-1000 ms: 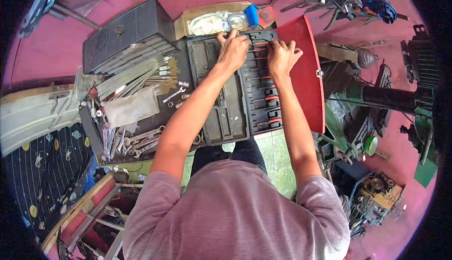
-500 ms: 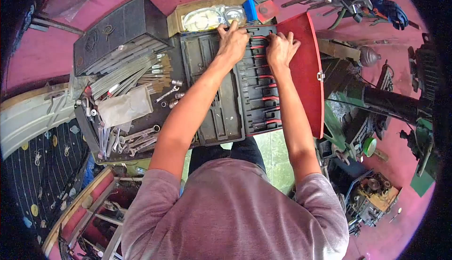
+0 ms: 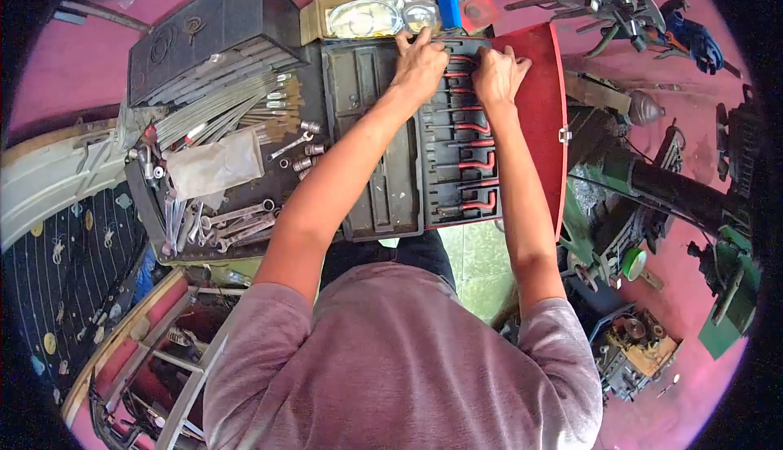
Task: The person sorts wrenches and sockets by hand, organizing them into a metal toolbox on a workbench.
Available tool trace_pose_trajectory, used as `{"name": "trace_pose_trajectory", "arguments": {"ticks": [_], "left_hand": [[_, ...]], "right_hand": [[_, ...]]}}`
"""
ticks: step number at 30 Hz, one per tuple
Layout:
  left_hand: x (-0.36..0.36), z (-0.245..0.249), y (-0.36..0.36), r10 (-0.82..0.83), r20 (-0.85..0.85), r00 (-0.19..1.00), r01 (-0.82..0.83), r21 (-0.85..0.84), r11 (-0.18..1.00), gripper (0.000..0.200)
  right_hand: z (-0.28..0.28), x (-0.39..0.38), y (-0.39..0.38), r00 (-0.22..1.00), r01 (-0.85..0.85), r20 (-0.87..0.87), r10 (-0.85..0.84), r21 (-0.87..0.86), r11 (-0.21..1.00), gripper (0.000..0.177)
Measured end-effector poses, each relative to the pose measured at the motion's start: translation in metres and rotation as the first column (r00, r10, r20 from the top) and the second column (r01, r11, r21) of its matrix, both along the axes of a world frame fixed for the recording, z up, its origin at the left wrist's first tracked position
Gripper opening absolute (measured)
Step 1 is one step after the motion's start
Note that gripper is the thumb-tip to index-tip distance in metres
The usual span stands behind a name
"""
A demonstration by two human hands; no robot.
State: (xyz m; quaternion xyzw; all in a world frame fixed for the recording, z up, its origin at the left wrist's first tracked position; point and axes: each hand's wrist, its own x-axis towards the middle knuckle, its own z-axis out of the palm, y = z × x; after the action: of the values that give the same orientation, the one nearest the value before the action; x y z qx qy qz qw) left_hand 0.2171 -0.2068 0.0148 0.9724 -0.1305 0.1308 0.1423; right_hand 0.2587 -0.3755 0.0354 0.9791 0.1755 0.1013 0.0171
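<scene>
Grip hidden on both sides: the left hand (image 3: pixel 422 63) lies knuckles-up across the top rows of an open black tool case (image 3: pixel 383 205), fingers reaching toward its far rim. The right hand (image 3: pixel 499 75) curls its fingers over the handle ends just beside the raised red lid (image 3: pixel 542 124). Whether either grip is clamped on a tool or merely pressing cannot be told, since the backs of the hands cover the fingertips.

Red-handled tools (image 3: pixel 475 156) lie in moulded slots in the case's right half, nearer the person than the hands; the left half shows bare slots. The case sits on a cluttered bench (image 3: pixel 269 189), near loose sockets (image 3: pixel 308 152), wrenches (image 3: pixel 232 223) and a bundle of metal rods (image 3: pixel 216 112), with a tan tray (image 3: pixel 314 22) of bagged parts at its far edge.

The near end of the case appears to overhang the bench above the person's lap. A sharp tug on a snug tool could drag the whole case that way and spill the rows. A tool that springs free could also nip fingers against the lid or skitter off among the loose sockets.
</scene>
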Motion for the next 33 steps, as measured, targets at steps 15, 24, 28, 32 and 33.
{"name": "trace_pose_trajectory", "arguments": {"ticks": [15, 24, 28, 32, 33], "left_hand": [[-0.045, 0.023, 0.050, -0.172, 0.016, 0.985, 0.172, -0.112, 0.979, 0.016], [-0.104, 0.076, 0.151, -0.086, 0.015, 0.996, 0.085, 0.023, 0.996, 0.014], [-0.148, 0.065, 0.173, 0.094, -0.031, 0.995, -0.092, 0.053, 0.994, 0.015], [-0.197, 0.052, 0.199, 0.274, -0.010, 0.962, -0.273, 0.045, 0.961, 0.013], [-0.203, 0.047, 0.212, 0.275, -0.006, 0.961, -0.274, 0.048, 0.960, 0.013]], "right_hand": [[0.026, -0.038, 0.013, 0.995, -0.101, -0.036, 0.098, -0.082, 0.992, 0.012], [0.042, -0.084, 0.102, 0.894, -0.428, -0.049, 0.446, 0.205, 0.880, 0.016], [0.033, -0.105, 0.145, 0.855, -0.497, -0.026, 0.518, 0.241, 0.834, 0.028], [0.031, -0.130, 0.177, 0.827, -0.521, -0.072, 0.557, 0.269, 0.810, 0.027], [0.027, -0.134, 0.183, 0.827, -0.523, -0.068, 0.558, 0.270, 0.808, 0.027]]}}
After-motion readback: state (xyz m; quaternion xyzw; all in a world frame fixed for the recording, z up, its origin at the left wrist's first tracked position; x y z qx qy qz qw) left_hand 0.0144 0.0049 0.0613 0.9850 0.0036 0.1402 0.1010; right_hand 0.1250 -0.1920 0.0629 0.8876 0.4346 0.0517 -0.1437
